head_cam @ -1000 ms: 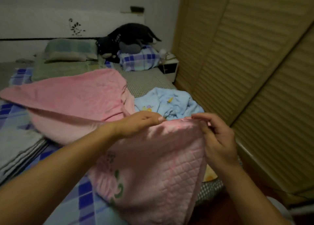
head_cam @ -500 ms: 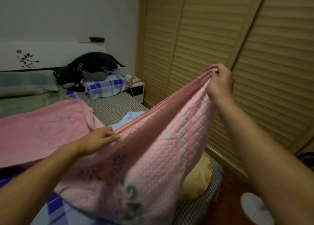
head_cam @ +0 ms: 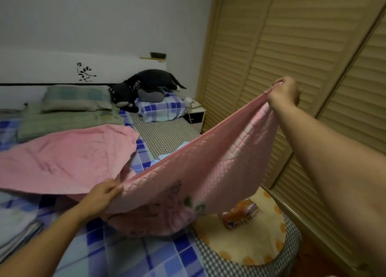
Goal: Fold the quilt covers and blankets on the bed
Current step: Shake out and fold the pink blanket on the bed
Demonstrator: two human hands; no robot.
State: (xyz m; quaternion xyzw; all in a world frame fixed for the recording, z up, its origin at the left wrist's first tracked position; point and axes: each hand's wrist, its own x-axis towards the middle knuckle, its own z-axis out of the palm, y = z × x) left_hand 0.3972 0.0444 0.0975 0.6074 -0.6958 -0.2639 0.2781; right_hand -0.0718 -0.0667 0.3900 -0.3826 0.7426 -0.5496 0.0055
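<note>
Left hand: the left hand (head_cam: 102,195) is seen at lower left of the frame, its fingers curled round the near edge of the pink quilted cover (head_cam: 198,168).
Right hand: the right hand (head_cam: 285,93) is raised at upper right, the far end of the same edge being pinched in curled fingers.
Cover: it is stretched taut between both hands across the frame's centre, its lower part sagging onto the bed (head_cam: 133,253).
Pink blanket: the pink blanket (head_cam: 64,159) is spread at left centre.
Yellow blanket: the yellow patterned blanket (head_cam: 246,245) is seen at lower right.
Background: a black plush toy (head_cam: 142,88) is seen upper centre.
</note>
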